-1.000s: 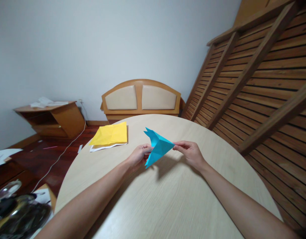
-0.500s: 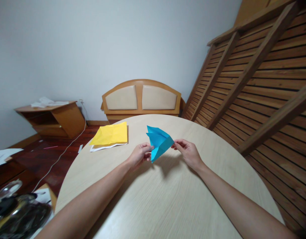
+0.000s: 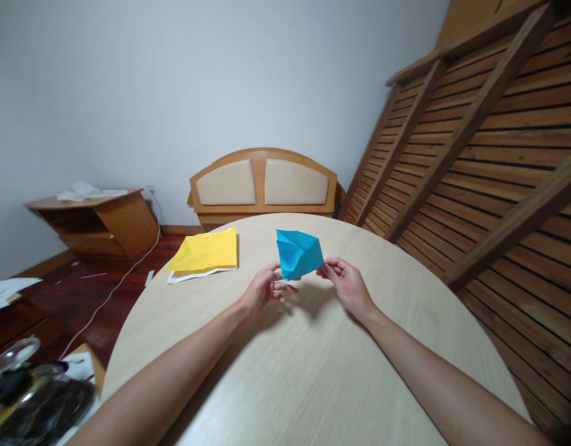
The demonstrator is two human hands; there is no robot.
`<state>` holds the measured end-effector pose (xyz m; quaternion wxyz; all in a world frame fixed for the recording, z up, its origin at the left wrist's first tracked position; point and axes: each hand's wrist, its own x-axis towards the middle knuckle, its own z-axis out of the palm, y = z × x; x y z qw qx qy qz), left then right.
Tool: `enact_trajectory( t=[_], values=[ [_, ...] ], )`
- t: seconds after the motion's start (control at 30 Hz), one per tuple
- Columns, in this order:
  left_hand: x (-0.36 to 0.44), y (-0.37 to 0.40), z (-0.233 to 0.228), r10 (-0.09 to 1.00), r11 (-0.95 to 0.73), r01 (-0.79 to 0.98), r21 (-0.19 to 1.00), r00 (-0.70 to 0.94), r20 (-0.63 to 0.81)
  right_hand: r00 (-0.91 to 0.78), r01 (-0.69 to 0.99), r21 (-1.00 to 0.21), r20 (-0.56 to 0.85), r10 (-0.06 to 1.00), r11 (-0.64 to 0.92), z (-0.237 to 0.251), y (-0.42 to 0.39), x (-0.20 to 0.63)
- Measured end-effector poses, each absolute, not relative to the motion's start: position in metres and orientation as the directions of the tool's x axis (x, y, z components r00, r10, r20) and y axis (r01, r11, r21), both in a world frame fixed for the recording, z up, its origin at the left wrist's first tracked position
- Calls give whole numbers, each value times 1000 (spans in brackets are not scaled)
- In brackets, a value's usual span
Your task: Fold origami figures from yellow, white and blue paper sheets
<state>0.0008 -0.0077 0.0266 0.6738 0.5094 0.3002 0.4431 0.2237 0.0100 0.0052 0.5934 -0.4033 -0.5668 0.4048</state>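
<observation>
A folded sheet of blue paper [image 3: 300, 254] is held just above the table, its folds standing partly open toward me. My right hand [image 3: 348, 282] pinches its lower right corner between thumb and fingers. At the paper's lower left is my left hand [image 3: 265, 290], fingers apart and stretched below the paper's edge. Part of that hand's upper fingers or thumb is hidden behind the blue paper, so whether it touches the sheet is unclear. Beneath both hands lies a shadow on the pale round table [image 3: 313, 371].
Yellow paper [image 3: 204, 249] lies over a white sheet [image 3: 202, 276] at the table's left. Beyond the far edge stands a padded headboard [image 3: 263, 179]. A slatted wooden frame [image 3: 480, 167] leans on the right. A cabinet [image 3: 95, 223] and cluttered dark items [image 3: 39, 396] are left.
The blue paper has turned, its lower point swinging up and its opening now facing more toward me. My left hand has loosened its pinch and spread its fingers; the right keeps hold.
</observation>
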Motion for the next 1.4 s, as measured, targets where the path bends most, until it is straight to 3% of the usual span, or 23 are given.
enact_trajectory(
  t=[0.23,0.57,0.77,1.1,1.27,1.4],
  values=[
    [6,-7,27,954,-73,-83,994,284,94,-7,9,-950,313,950,313,6,7,222],
    [6,-3,27,972,-196,51,979,140,188,-238,76,-958,252,938,276,2,1,220],
    [8,-6,26,956,-242,103,965,196,219,-286,-27,-973,227,931,229,5,-1,219],
    [11,-6,22,958,-209,5,978,203,203,-252,-7,-982,184,950,188,7,0,219],
    [9,-5,17,944,-244,46,969,240,226,-87,-69,-978,203,975,198,15,1,228],
    [9,-9,16,918,-324,126,938,281,280,-147,-73,-989,142,979,132,22,0,237]
  ],
)
